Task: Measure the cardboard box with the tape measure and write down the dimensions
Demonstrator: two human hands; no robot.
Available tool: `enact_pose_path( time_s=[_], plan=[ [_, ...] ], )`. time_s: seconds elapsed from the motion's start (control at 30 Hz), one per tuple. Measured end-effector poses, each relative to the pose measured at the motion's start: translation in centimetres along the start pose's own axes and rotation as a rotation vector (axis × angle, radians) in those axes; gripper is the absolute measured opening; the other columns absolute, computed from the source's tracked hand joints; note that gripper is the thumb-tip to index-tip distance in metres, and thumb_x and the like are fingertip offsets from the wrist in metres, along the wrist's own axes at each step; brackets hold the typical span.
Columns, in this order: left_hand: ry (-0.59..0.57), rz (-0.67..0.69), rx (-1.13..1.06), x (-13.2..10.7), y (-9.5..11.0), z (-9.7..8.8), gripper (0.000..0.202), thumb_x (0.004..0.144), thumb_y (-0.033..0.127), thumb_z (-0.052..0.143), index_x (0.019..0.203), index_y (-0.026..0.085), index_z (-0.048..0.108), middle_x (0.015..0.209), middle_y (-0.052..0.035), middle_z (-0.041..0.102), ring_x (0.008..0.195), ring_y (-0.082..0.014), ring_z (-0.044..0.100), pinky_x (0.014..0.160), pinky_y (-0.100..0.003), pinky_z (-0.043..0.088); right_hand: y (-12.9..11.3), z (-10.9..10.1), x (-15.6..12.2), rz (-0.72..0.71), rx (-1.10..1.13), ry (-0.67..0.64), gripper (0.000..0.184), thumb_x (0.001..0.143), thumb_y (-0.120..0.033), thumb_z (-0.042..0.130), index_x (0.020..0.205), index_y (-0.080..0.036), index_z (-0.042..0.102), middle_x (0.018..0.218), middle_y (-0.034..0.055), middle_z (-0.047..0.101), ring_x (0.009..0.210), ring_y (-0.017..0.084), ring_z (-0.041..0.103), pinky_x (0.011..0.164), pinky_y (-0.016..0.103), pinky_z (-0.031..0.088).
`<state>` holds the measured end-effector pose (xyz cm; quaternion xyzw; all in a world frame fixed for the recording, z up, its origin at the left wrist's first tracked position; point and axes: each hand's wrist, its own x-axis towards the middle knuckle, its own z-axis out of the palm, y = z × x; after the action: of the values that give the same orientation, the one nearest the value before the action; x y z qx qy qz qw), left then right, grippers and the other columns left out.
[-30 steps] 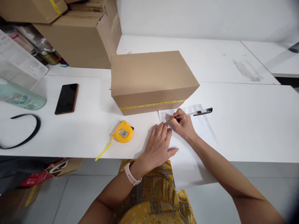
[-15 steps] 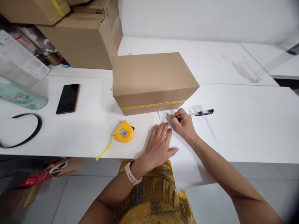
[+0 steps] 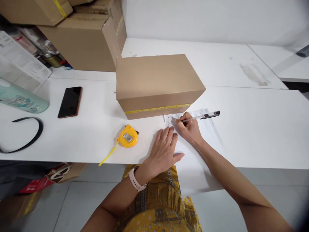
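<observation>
My right hand point(image 3: 189, 129): bent, gripping the clear-barrel pen point(image 3: 200, 118) on the written paper point(image 3: 193, 161).
My left hand point(image 3: 163, 149): flat, holding nothing.
Cardboard box point(image 3: 159, 77): just behind the paper.
Tape measure point(image 3: 128, 136): at my left.

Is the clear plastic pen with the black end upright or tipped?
Tipped: the pen slants from the right hand, its black end out to the right.

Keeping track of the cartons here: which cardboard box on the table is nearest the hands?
The box just beyond the right hand, with yellow tape along its near side. The stacked boxes stand farther off, at back left.
</observation>
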<state>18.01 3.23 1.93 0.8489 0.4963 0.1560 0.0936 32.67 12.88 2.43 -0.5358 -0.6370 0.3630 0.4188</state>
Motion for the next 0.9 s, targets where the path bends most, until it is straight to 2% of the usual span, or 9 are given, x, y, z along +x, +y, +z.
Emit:
enact_pose_path(
  time_s=[0.53, 0.9],
  plan=[
    [-0.017, 0.001, 0.015, 0.02, 0.06, -0.16, 0.072, 0.094, 0.056, 0.059, 0.14, 0.002, 0.046, 0.16, -0.0287, 0.036, 0.152, -0.0384, 0.029, 0.125, -0.055, 0.023, 0.31, -0.12, 0.1, 0.002, 0.002, 0.005, 0.02, 0.078, -0.023, 0.064, 0.069, -0.024, 0.046, 0.054, -0.007, 0.046, 0.051, 0.011, 0.04, 0.051, 0.027, 0.032],
    [-0.011, -0.006, 0.001, 0.01, 0.03, -0.08, 0.069, 0.094, 0.056, 0.059, 0.14, 0.006, 0.045, 0.16, -0.0271, 0.037, 0.152, -0.0378, 0.03, 0.124, -0.056, 0.024, 0.52, -0.25, 0.16, 0.01, 0.0, 0.02, 0.02, 0.079, -0.023, 0.064, 0.07, -0.024, 0.046, 0.055, -0.0067, 0.048, 0.051, 0.011, 0.041, 0.051, 0.026, 0.032]
  ],
)
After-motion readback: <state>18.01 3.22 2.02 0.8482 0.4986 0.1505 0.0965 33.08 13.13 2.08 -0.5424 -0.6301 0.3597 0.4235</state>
